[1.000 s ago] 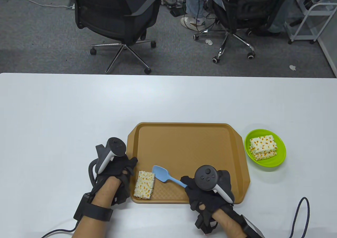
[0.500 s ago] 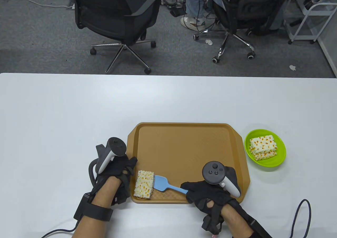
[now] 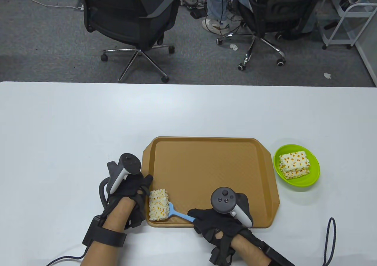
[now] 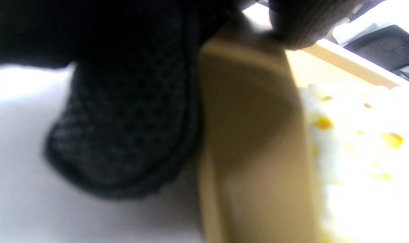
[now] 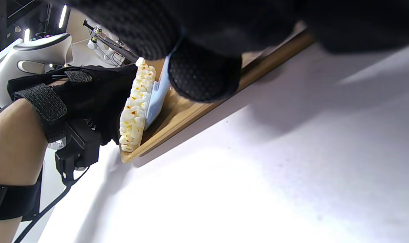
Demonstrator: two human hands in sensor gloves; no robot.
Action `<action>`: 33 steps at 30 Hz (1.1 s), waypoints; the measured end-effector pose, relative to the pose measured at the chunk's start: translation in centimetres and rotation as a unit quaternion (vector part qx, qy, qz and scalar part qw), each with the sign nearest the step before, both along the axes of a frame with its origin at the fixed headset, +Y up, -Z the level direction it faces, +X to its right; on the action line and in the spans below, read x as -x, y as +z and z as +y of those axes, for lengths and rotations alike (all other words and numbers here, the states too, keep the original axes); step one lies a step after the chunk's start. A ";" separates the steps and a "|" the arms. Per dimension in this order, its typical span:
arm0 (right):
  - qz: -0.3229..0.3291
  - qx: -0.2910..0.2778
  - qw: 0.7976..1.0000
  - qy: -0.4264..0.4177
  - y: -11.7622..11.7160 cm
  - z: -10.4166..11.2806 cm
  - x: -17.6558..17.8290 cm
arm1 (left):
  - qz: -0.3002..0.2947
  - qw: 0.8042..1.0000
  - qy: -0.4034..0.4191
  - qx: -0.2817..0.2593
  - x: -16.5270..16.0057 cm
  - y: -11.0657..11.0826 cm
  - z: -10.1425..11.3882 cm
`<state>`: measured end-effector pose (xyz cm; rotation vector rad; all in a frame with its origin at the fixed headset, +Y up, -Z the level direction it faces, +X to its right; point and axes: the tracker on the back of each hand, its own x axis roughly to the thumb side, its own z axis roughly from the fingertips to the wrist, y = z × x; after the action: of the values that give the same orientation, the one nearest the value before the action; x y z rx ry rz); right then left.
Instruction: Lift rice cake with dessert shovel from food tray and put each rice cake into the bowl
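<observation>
A white rice cake [image 3: 158,204] with orange flecks lies at the near left corner of the brown food tray [image 3: 212,160], tipped up against the tray's left wall. The light blue dessert shovel [image 3: 180,216] has its blade under the cake's right side [image 5: 156,98]. My right hand [image 3: 206,219] grips the shovel's handle. My left hand [image 3: 138,193] rests against the tray's left rim [image 4: 251,135], fingers beside the cake [image 4: 359,152]. The green bowl [image 3: 312,179] right of the tray holds stacked rice cakes [image 3: 294,164].
The tray's far part is bare. Glove cables trail off the table's near edge [image 3: 330,242]. Two office chairs [image 3: 129,18] and a seated person's legs [image 3: 219,3] are beyond the table's far edge.
My right hand has moved left and pushed the shovel's blade under the rice cake. The cake has slid left and tipped up against the tray's wall. My left hand has stayed put.
</observation>
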<state>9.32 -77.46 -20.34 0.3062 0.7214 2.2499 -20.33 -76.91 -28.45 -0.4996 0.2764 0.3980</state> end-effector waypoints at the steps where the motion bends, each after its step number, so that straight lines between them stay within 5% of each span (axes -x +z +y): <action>1: -0.005 0.005 1.000 -0.008 -0.1 -0.1 -0.1 | 0.000 1.000 0.000 0.000 0.0 0.0 0.0; 9: -0.048 0.046 0.995 -0.073 -0.9 0.4 -2.3 | 0.001 1.000 0.009 0.001 0.1 0.0 0.0; 33: -0.269 -0.027 0.953 -0.138 -0.9 7.5 -13.5 | 0.007 0.999 0.042 0.014 0.8 -0.1 -0.2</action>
<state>22.82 -69.98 -21.22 -0.1753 0.3045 1.9546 -21.11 -77.09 -28.58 -0.5364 0.2761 0.4800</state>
